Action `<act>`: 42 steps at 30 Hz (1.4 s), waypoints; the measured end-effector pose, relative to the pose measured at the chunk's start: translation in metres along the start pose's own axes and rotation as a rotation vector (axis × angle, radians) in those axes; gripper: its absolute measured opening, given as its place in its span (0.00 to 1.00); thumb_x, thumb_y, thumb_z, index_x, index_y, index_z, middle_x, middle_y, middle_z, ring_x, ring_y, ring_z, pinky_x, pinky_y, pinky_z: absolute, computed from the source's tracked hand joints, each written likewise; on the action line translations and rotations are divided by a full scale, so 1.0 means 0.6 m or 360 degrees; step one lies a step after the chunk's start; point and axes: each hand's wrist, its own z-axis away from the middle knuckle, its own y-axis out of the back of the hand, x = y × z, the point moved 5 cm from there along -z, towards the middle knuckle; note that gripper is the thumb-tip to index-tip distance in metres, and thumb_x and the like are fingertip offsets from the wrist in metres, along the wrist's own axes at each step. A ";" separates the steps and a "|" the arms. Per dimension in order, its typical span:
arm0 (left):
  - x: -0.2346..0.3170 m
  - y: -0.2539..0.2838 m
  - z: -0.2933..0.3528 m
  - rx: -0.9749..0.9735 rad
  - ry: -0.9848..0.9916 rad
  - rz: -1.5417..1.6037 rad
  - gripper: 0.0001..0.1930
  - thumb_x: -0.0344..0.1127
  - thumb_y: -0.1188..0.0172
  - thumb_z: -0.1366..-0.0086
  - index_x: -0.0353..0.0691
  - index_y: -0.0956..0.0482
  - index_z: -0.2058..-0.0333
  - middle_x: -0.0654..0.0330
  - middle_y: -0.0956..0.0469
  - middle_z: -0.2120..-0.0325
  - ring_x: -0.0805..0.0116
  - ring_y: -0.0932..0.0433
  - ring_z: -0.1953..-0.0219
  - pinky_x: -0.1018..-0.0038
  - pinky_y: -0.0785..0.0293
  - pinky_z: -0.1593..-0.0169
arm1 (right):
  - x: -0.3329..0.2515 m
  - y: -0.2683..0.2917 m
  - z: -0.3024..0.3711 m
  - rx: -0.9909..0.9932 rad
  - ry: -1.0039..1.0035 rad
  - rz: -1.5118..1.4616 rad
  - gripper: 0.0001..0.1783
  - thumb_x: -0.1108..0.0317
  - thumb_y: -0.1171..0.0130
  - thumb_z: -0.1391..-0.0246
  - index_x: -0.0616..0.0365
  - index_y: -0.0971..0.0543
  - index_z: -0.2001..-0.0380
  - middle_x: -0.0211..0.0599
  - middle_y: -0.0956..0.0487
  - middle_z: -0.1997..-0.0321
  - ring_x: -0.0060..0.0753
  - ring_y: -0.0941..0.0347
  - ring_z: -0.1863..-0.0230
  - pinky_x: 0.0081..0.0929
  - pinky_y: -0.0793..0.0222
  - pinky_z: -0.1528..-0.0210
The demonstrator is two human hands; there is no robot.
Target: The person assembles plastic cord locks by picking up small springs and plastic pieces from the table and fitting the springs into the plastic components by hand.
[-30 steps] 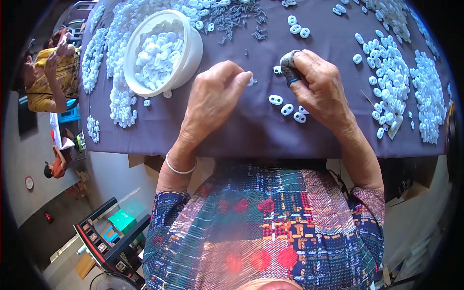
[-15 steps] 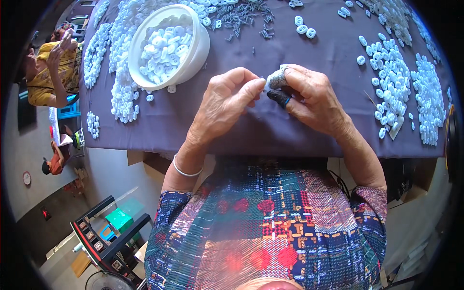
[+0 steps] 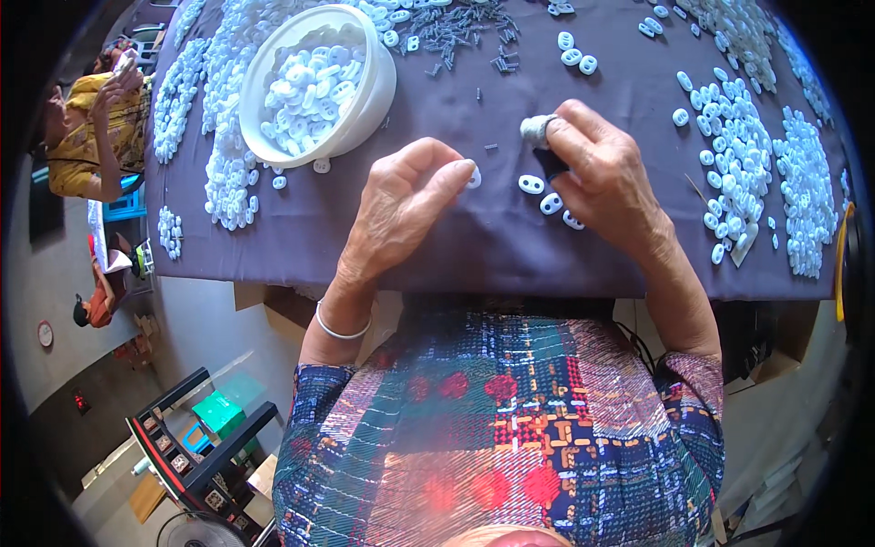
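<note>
My left hand [image 3: 406,201], with a white bangle on its wrist, pinches a white two-hole oval piece [image 3: 474,178] between thumb and index finger. My right hand [image 3: 597,169] is raised over the cloth to the right, its fingers curled. A greyish-white cover [image 3: 536,131] wraps its index finger and a dark one [image 3: 550,164] its thumb. Whatever lies between those fingertips is hidden. Below them are white two-hole pieces [image 3: 530,184], one partly behind the hand. Between my hands lies a small dark pin [image 3: 491,146].
A white tub [image 3: 378,100] of oval pieces stands at the left, with heaped pieces [image 3: 232,173] beside it. Loose dark pins [image 3: 456,32] lie at the back. More white pieces [image 3: 738,155] cover the cloth's right side. Another person [image 3: 91,146] is at far left.
My hands have moved apart, the left one leftward and the right one up and to the right. White pieces now show on the cloth by my right hand, and one in my left fingertips.
</note>
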 end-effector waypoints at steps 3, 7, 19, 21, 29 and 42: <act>0.001 -0.001 0.001 0.0017 -0.0075 -0.0013 0.09 0.36 0.43 0.38 0.35 0.24 0.70 0.68 0.27 0.79 0.83 0.33 0.76 0.85 0.36 0.72 | 0.002 0.011 -0.005 0.0081 0.0038 0.0093 0.18 0.83 0.45 0.72 0.65 0.28 0.69 0.42 0.30 0.70 0.46 0.29 0.70 0.35 0.32 0.69; -0.007 -0.012 0.001 0.0012 -0.0148 -0.0005 0.09 0.36 0.43 0.38 0.35 0.24 0.70 0.68 0.27 0.79 0.83 0.32 0.76 0.85 0.36 0.71 | 0.004 0.011 -0.005 0.0001 0.0021 0.0035 0.18 0.83 0.46 0.71 0.65 0.28 0.68 0.41 0.30 0.70 0.44 0.29 0.71 0.32 0.32 0.70; -0.025 -0.024 0.004 0.0184 -0.0399 -0.0105 0.10 0.36 0.41 0.42 0.32 0.25 0.71 0.53 0.24 0.76 0.65 0.24 0.73 0.72 0.30 0.67 | 0.001 0.006 0.006 -0.0366 -0.0226 0.0059 0.14 0.81 0.48 0.66 0.65 0.29 0.69 0.42 0.32 0.71 0.44 0.32 0.72 0.32 0.34 0.69; -0.025 -0.025 0.006 0.0161 -0.0451 -0.0153 0.07 0.33 0.43 0.40 0.33 0.25 0.70 0.67 0.27 0.79 0.82 0.32 0.74 0.83 0.35 0.69 | -0.011 -0.002 0.010 -0.0379 -0.0231 0.0073 0.14 0.81 0.48 0.66 0.65 0.29 0.70 0.42 0.32 0.70 0.45 0.31 0.71 0.32 0.34 0.69; -0.015 -0.032 0.002 0.0227 -0.0536 -0.0142 0.09 0.34 0.40 0.43 0.31 0.25 0.73 0.54 0.25 0.78 0.69 0.26 0.77 0.73 0.30 0.71 | -0.025 -0.013 0.003 -0.0241 -0.0107 0.0271 0.14 0.78 0.46 0.64 0.61 0.29 0.67 0.42 0.32 0.69 0.46 0.30 0.68 0.36 0.34 0.67; -0.035 -0.027 -0.004 0.0221 -0.0718 -0.0021 0.13 0.38 0.43 0.42 0.31 0.25 0.70 0.47 0.24 0.74 0.58 0.23 0.69 0.67 0.29 0.63 | -0.017 -0.066 -0.054 -0.0407 -0.0064 0.0638 0.08 0.75 0.50 0.63 0.62 0.31 0.74 0.48 0.30 0.71 0.54 0.32 0.66 0.43 0.37 0.66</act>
